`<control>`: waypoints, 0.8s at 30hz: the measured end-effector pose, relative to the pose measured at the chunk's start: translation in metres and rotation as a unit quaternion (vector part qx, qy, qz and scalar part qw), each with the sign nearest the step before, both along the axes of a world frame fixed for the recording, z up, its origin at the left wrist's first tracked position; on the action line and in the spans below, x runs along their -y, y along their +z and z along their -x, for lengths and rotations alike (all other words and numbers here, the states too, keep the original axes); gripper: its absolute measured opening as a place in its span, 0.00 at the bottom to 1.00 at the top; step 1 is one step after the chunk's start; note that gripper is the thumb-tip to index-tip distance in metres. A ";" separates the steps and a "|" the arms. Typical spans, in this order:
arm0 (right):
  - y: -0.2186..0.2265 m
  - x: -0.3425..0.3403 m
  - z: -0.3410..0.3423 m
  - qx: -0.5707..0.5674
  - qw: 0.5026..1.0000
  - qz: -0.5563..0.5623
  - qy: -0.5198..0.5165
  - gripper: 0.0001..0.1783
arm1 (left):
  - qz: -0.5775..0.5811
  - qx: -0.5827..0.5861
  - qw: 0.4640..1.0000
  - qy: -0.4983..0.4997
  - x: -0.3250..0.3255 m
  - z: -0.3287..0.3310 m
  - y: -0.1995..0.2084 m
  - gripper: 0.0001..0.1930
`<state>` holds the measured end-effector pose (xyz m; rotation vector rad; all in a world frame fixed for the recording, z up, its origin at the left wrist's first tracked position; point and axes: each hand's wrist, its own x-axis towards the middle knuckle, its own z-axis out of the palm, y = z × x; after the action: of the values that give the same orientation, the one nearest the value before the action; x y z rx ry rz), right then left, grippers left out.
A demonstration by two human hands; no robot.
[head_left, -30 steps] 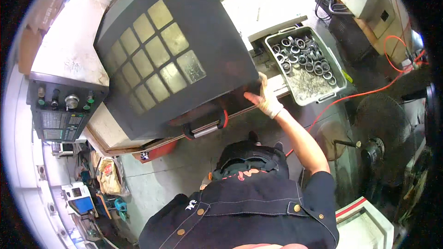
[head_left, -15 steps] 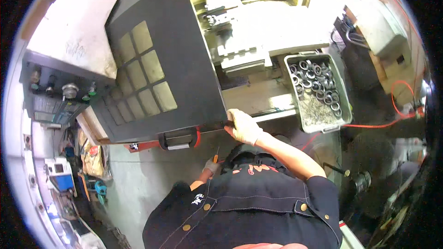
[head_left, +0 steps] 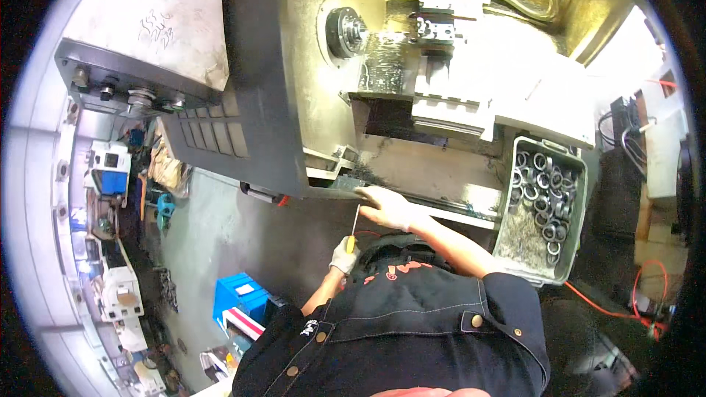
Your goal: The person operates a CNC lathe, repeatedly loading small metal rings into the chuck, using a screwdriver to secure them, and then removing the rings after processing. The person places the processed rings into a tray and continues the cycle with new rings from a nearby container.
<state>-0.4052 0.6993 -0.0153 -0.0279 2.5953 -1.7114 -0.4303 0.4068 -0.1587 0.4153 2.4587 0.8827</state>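
A worker in a black short-sleeved work shirt with pale contrast stitching, round metal snap buttons and small white and red markings wears light-coloured fabric gloves on the left hand [head_left: 344, 255] and right hand [head_left: 388, 208].

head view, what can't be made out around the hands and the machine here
- Left hand: gloved, around a yellow-handled tool; its thin tip is too small to tell its kind.
- Right hand: fingers rest on the sliding door edge; the grip underneath is hidden.
- Chuck: glare and blur hide whether it holds a part.
- Tray of metal rings: the count is unreadable.
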 end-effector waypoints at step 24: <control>-0.175 -0.304 -0.249 0.157 0.802 -0.220 -0.533 0.22 | -0.136 -0.083 0.987 -0.040 -0.235 0.048 0.080 0.16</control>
<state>-0.1558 1.0033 -0.1901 1.8331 2.7548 -0.9306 -0.4787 0.6421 -0.0789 0.7027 2.4549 1.1967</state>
